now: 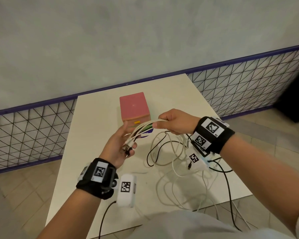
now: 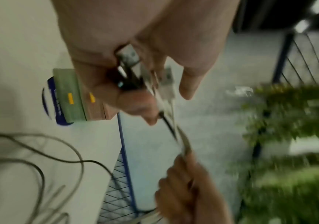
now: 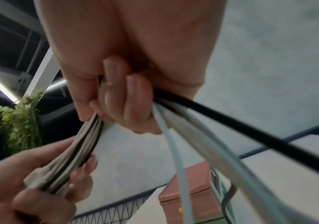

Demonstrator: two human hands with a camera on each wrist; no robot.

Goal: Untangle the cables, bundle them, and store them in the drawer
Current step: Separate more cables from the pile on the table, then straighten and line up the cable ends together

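Several white cables and a black one (image 1: 141, 127) run as one bunch between my two hands above the white table (image 1: 97, 128). My left hand (image 1: 126, 144) holds the plug ends (image 2: 130, 60), with fingers curled round the connectors (image 3: 45, 178). My right hand (image 1: 164, 122) grips the bunch farther along (image 3: 116, 97). The cables' loose lengths (image 1: 171, 163) hang from it and loop on the table. Behind the hands stands a small pink drawer box (image 1: 134, 106) with yellow handles (image 1: 137, 122); its drawers look closed.
A round blue-and-white disc (image 1: 147, 135) lies under the box's front. A white tagged device (image 1: 126, 192) hangs below my left wrist, another (image 1: 197, 163) below my right. A wire-mesh fence with a purple rail (image 1: 41, 121) runs behind the table. Green plants (image 2: 281, 136) show in the wrist views.
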